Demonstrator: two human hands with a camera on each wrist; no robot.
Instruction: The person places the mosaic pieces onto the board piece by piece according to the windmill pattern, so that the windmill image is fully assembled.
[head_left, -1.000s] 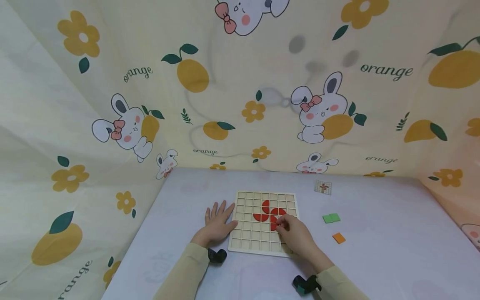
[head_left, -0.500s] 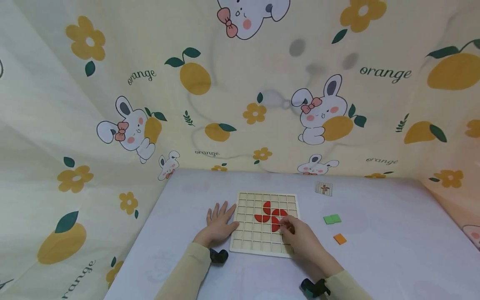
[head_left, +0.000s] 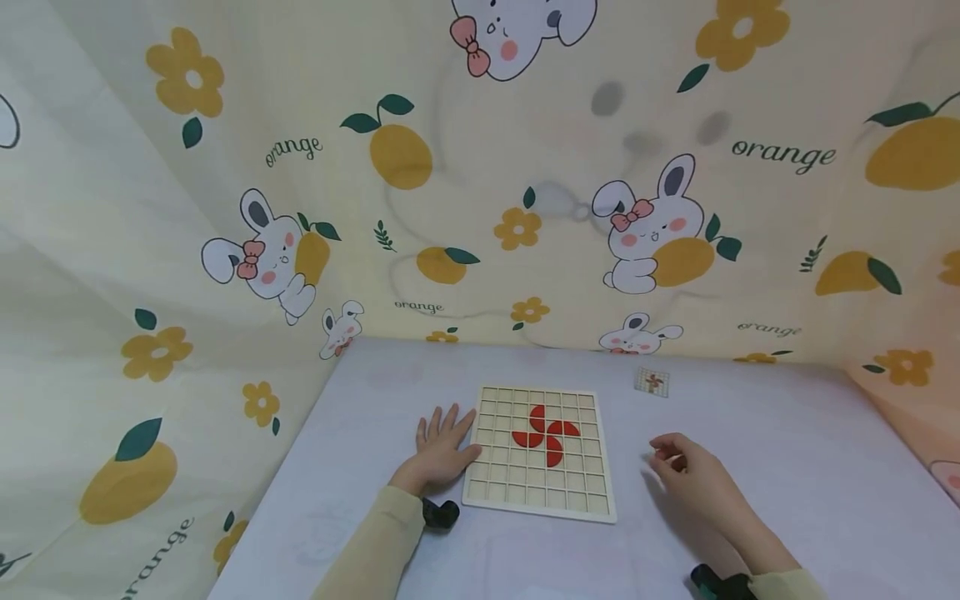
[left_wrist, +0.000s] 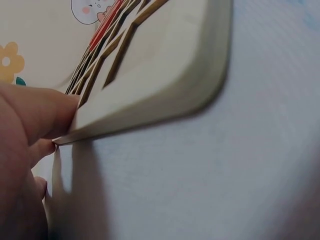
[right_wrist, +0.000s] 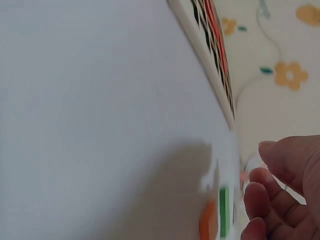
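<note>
A pale wooden grid board (head_left: 495,492) lies on the table with several red quarter-round pieces (head_left: 553,451) set in it as a pinwheel. My left hand (head_left: 437,454) rests at its left edge, fingers spread and straight, thumb touching the rim in the left wrist view. To the board's right, my right hand (head_left: 693,475) hovers over the table, fingers loosely bent and nothing between them. Beyond its fingertips in the right wrist view are an orange tile (right_wrist: 207,220) and a green tile (right_wrist: 224,212); the hand hides the tiles in the head view.
A small pattern card (head_left: 652,382) showing a pinwheel on a grid lies behind the board to the right. The white-covered table (head_left: 375,392) meets a cloth backdrop (head_left: 465,192) printed with rabbits and oranges at the back and sides.
My right hand has left the red piece at the lower right of the pinwheel and moved right, over the loose tiles. My left hand stays at the board's edge.
</note>
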